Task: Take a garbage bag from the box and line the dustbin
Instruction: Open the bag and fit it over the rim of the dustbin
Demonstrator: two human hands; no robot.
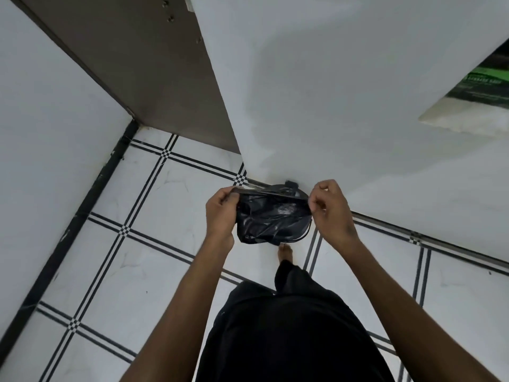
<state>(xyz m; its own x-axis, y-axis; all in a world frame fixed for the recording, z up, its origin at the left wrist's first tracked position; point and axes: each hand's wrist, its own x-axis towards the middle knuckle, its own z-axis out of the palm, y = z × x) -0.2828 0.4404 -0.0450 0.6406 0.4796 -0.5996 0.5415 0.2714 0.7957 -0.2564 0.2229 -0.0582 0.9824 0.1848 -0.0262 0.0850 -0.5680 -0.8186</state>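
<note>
Overhead, both hands' fingers pinching black garbage bag [271, 216] rim, left hand [221, 213], right hand [332, 209].

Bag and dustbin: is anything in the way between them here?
Nothing visible. Both hands, left and right, pinch the bag open right over the dustbin, which it mostly hides. Only a foot stands nearby on the floor.

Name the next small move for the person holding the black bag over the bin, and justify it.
Probably fold the garbage bag edge down over the dustbin rim: left hand and right hand both pinch its stretched mouth just above the bin, but it hangs unseated.
</note>
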